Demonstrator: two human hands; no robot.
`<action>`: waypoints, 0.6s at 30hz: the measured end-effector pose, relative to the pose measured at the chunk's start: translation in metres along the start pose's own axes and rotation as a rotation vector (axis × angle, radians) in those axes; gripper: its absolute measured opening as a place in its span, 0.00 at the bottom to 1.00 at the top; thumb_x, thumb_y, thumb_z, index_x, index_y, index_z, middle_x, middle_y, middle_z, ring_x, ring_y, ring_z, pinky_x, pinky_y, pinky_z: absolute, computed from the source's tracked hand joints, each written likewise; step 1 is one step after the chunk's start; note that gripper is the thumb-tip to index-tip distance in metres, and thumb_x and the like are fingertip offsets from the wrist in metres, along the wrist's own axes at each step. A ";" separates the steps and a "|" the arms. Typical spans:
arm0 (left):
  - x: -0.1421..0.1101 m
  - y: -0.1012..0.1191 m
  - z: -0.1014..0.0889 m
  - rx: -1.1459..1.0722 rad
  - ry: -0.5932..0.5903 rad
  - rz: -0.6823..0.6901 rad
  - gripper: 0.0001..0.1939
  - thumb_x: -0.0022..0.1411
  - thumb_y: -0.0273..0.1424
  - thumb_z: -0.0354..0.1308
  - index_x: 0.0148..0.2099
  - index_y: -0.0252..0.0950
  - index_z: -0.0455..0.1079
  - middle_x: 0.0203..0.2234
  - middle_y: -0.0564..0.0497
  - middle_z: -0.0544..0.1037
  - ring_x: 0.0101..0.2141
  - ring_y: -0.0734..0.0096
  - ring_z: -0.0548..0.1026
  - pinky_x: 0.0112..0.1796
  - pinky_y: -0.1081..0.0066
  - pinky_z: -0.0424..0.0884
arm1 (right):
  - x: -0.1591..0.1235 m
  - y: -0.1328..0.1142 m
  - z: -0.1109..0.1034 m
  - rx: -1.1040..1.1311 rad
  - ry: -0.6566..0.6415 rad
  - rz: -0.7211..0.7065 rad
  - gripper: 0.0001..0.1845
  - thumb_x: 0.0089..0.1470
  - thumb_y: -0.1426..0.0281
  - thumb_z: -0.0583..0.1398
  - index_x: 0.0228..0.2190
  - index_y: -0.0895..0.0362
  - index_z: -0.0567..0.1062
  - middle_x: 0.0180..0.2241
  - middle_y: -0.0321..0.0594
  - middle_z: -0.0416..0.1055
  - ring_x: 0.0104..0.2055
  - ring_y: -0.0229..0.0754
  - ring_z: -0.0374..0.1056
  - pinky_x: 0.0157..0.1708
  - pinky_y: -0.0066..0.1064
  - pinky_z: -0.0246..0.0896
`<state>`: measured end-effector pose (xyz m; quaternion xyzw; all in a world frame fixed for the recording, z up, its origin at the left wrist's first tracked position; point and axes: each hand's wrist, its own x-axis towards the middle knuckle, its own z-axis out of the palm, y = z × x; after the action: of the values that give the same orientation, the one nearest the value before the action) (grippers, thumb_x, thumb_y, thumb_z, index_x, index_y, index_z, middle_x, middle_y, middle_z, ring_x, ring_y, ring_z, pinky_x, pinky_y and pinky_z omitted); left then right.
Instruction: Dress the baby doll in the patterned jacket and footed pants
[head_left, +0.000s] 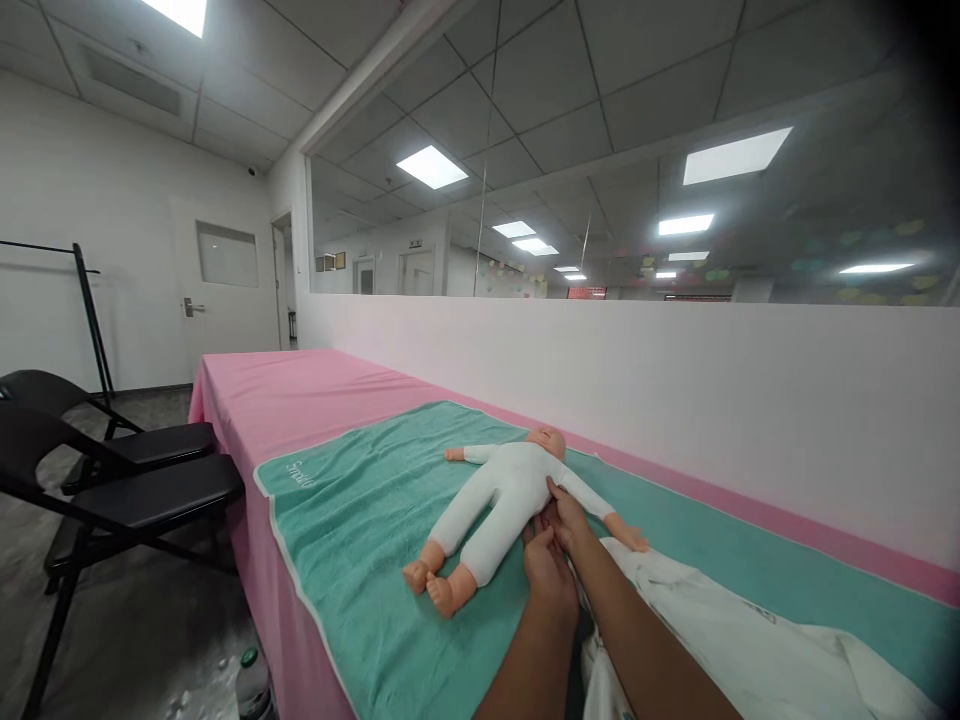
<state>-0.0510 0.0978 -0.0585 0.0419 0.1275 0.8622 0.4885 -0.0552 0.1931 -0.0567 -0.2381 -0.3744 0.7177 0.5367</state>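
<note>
A baby doll [504,490] with a white cloth body lies on its back on a green towel [360,520]. Its head points toward the wall and its bare feet toward the table's front edge. At the doll's side, by the waist, my right hand [568,518] is closed on it, thumb on top and fingers partly hidden beneath. Just below, close against the right hand, my left hand [550,568] has its fingers curled at the doll's hip. What those fingers hold, if anything, is hidden. A white cloth [742,620] lies bunched right of my forearms, near the doll's outstretched hand.
A pink tablecloth [300,385] covers the long table under the towel. Behind it runs a white wall [675,400] with a large window. Black folding chairs [157,490] stand at the left, and a bottle with a green cap [253,682] is on the floor.
</note>
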 end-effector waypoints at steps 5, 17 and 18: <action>-0.003 0.000 0.002 0.026 0.022 -0.027 0.36 0.47 0.17 0.47 0.59 0.39 0.55 0.56 0.47 0.65 0.55 0.68 0.63 0.50 0.72 0.67 | 0.000 0.002 -0.003 -0.104 0.038 -0.051 0.14 0.41 0.63 0.63 0.33 0.54 0.72 0.29 0.38 0.75 0.32 0.44 0.72 0.33 0.36 0.69; -0.005 -0.002 0.001 0.031 -0.023 -0.081 0.37 0.48 0.19 0.50 0.61 0.42 0.51 0.60 0.47 0.57 0.55 0.66 0.63 0.49 0.72 0.67 | 0.004 -0.006 -0.017 -0.622 0.168 -0.202 0.09 0.41 0.64 0.61 0.17 0.55 0.71 0.18 0.35 0.69 0.26 0.43 0.62 0.32 0.32 0.53; -0.005 -0.003 0.001 0.048 -0.026 -0.079 0.37 0.48 0.19 0.50 0.61 0.42 0.51 0.60 0.47 0.57 0.55 0.66 0.64 0.49 0.72 0.67 | 0.003 -0.007 -0.016 -0.647 0.165 -0.211 0.09 0.41 0.64 0.60 0.16 0.54 0.70 0.18 0.35 0.69 0.26 0.43 0.61 0.32 0.32 0.52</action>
<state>-0.0458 0.0950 -0.0582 0.0598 0.1431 0.8384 0.5225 -0.0403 0.2017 -0.0609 -0.4131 -0.5606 0.4807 0.5329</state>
